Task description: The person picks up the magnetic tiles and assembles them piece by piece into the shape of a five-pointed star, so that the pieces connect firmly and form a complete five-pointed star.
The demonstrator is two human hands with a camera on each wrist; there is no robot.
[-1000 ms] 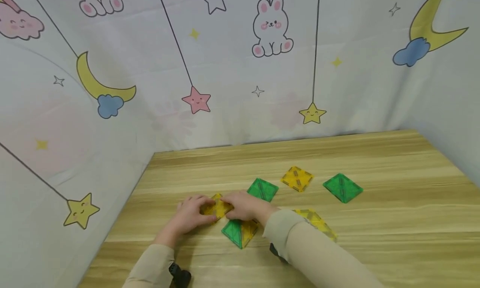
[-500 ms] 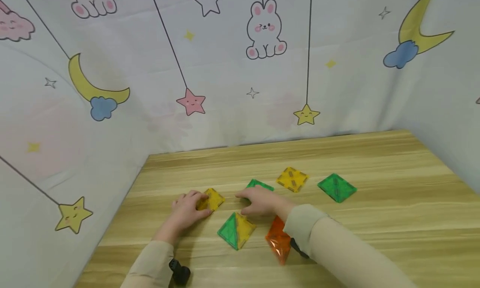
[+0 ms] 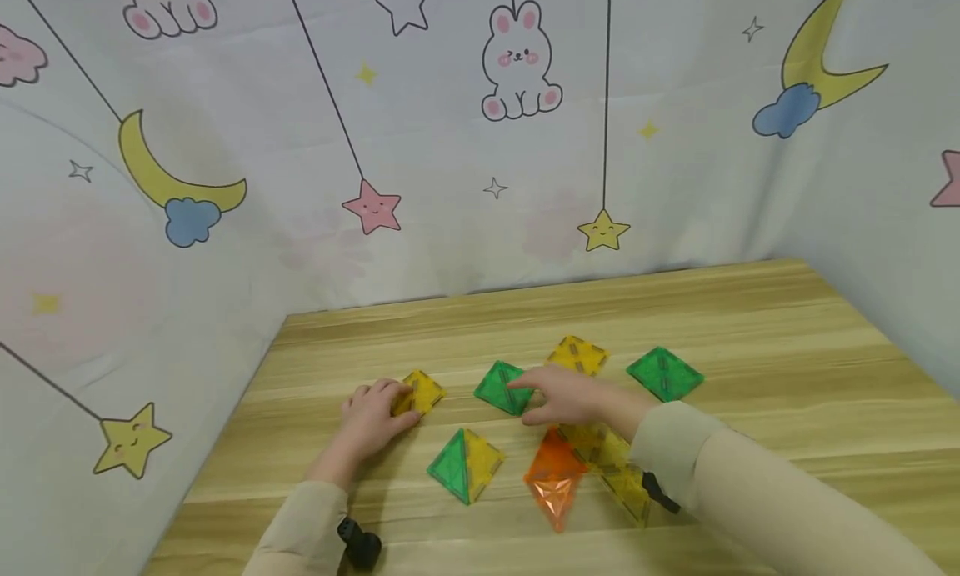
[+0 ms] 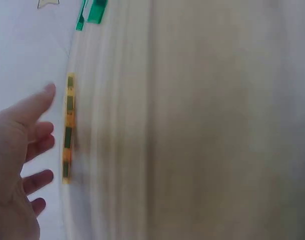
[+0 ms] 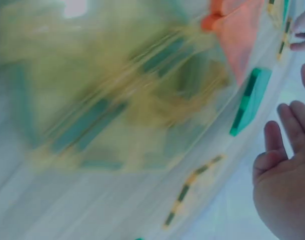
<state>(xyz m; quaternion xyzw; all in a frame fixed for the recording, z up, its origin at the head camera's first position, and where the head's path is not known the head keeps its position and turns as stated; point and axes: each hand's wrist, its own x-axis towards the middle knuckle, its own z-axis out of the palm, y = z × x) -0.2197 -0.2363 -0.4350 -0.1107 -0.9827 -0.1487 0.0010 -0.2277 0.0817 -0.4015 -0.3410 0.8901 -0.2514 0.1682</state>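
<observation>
A yellow translucent magnetic tile diamond [image 3: 427, 393] lies flat at the left of the group. My left hand [image 3: 372, 420] is at its left edge, thumb and fingers spread about it; the left wrist view shows this hand [image 4: 17, 145] with loose fingers. My right hand [image 3: 566, 395] hovers with extended fingers over the right corner of a green tile diamond [image 3: 498, 387]. In the right wrist view the right hand [image 5: 287, 175] holds nothing. Nearer me lies a half-green, half-yellow diamond [image 3: 467, 466].
An orange diamond [image 3: 555, 476] and a larger yellow tile shape [image 3: 618, 468] lie near the right forearm, partly under it. Farther back are another yellow diamond [image 3: 577, 353] and a green diamond [image 3: 665, 374]. A patterned cloth [image 3: 450, 142] hangs behind the wooden table [image 3: 360, 330].
My right hand has left the left yellow diamond and moved right, over the green one. That yellow diamond shifted slightly away from me. The orange diamond came into view. My left hand stayed beside its tile.
</observation>
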